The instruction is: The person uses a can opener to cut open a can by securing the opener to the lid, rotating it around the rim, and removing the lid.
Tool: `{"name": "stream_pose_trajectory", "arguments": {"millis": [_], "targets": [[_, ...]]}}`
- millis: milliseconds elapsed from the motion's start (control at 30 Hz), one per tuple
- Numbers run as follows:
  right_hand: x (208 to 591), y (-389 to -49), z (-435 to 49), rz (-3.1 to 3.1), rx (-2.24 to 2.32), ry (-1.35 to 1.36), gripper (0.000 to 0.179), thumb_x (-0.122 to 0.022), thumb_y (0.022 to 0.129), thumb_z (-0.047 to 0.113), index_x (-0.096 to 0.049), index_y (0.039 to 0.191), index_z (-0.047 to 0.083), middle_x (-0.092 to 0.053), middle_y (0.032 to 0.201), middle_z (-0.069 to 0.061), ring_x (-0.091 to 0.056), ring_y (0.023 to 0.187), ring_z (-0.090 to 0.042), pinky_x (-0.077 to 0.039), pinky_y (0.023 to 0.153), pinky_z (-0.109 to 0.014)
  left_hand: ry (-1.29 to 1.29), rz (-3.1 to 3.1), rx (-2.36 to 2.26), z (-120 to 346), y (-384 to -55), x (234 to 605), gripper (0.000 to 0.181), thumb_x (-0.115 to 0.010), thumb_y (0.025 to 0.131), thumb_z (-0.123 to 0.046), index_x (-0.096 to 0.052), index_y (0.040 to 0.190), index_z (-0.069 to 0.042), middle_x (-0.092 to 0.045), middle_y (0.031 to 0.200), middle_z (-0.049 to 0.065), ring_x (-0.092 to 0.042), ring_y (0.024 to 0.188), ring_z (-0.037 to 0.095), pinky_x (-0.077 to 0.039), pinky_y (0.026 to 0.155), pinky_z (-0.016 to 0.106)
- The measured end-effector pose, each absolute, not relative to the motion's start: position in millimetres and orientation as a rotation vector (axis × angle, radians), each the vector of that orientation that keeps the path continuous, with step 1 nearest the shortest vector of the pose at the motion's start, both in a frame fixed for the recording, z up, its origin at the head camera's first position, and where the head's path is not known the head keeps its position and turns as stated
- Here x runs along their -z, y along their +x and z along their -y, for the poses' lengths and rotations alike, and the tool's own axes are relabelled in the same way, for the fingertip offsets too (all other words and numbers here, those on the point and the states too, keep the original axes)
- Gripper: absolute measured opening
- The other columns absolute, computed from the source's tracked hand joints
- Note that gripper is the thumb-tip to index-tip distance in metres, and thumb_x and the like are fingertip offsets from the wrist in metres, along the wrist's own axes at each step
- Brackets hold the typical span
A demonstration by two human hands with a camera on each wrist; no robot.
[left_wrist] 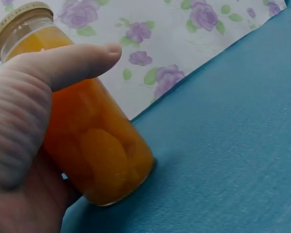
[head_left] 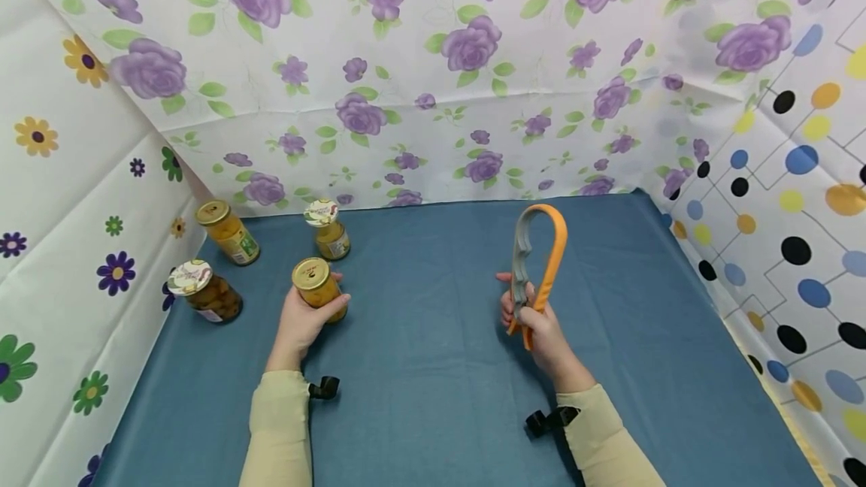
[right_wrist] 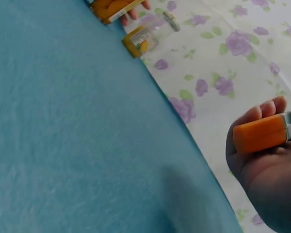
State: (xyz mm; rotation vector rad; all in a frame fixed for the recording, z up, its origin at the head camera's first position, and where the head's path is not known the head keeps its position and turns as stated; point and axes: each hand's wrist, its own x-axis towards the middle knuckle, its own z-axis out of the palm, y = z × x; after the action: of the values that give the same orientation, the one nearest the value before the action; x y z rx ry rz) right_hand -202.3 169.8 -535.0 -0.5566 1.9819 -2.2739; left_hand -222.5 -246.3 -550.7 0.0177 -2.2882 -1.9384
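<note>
The left hand (head_left: 301, 325) grasps a gold-lidded glass jar (head_left: 319, 291), thumb across its front, at the left part of the table; rounded orange pieces show through its glass. Small dark lettering runs along its lid's rim, too blurred to read. The right hand (head_left: 544, 333), well apart to the right, grips the lower ends of a loop-shaped jar opener (head_left: 556, 254), orange outside with a toothed grey inner side, its curve upward. Both sleeves are pale yellow. Just beyond the held jar stands a small jar (head_left: 331, 239) with a patterned white lid and a pale label. Further left are a taller gold-lidded jar (head_left: 233, 235), its label green and yellow, and, nearer the person, a jar of dark round contents (head_left: 216, 300) under a patterned lid. Their print is too small to read. A plain blue cloth (head_left: 433, 397) covers the table. Around it hang white sheets: purple roses behind (head_left: 433, 81), daisy-like flowers left (head_left: 74, 194), coloured dots right (head_left: 778, 194).
</note>
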Motion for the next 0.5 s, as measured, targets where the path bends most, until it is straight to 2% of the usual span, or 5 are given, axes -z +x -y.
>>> {"name": "stream_pose_trajectory", "arguments": {"millis": [133,200,300,500], "targets": [[525.4,-200.8,-171.9,-1.923,2.295,-0.491,0.069,-0.033,0.091,-0.009,-0.040,0.158,0.009,-0.036,0.091,-0.017,-0.037,0.076,-0.028,-0.040,0.069,-0.046,0.085,2.296,1.878,238.5,-219.5,545.8,0.055,-0.083,0.093,-0.002,-0.055,0.140,0.005,-0.067,0.128,0.024,-0.062,0.110,0.009,-0.044,0.106,0.036],[520.4,-201.8,-172.6,-1.927,2.272,-0.437,0.069,-0.035,0.093,-0.006,-0.038,0.160,0.010,-0.036,0.091,-0.016,-0.038,0.077,-0.026,-0.041,0.069,-0.048,0.083,2.306,1.826,236.6,-219.3,545.9,0.049,-0.082,0.094,-0.003,-0.058,0.136,0.004,-0.069,0.124,0.021,-0.061,0.108,0.010,-0.044,0.105,0.039],[512.1,-204.1,-172.8,-1.980,2.201,-0.387,0.071,-0.037,0.091,-0.005,-0.037,0.161,0.009,-0.038,0.091,-0.013,-0.040,0.077,-0.024,-0.044,0.068,-0.047,0.061,2.334,1.761,233.8,-219.8,544.0,0.047,-0.083,0.093,-0.002,-0.059,0.133,0.002,-0.069,0.119,0.019,-0.063,0.107,0.017,-0.045,0.105,0.045],[488.8,-206.9,-170.3,-2.233,1.923,-0.452,0.069,-0.043,0.093,-0.004,-0.039,0.161,0.007,-0.046,0.089,-0.014,-0.046,0.073,-0.025,-0.047,0.058,-0.043,0.012,2.320,1.770,220.2,-220.8,540.4,0.044,-0.085,0.092,-0.006,-0.062,0.129,-0.001,-0.071,0.116,0.017,-0.064,0.106,0.022,-0.048,0.102,0.047]]}}
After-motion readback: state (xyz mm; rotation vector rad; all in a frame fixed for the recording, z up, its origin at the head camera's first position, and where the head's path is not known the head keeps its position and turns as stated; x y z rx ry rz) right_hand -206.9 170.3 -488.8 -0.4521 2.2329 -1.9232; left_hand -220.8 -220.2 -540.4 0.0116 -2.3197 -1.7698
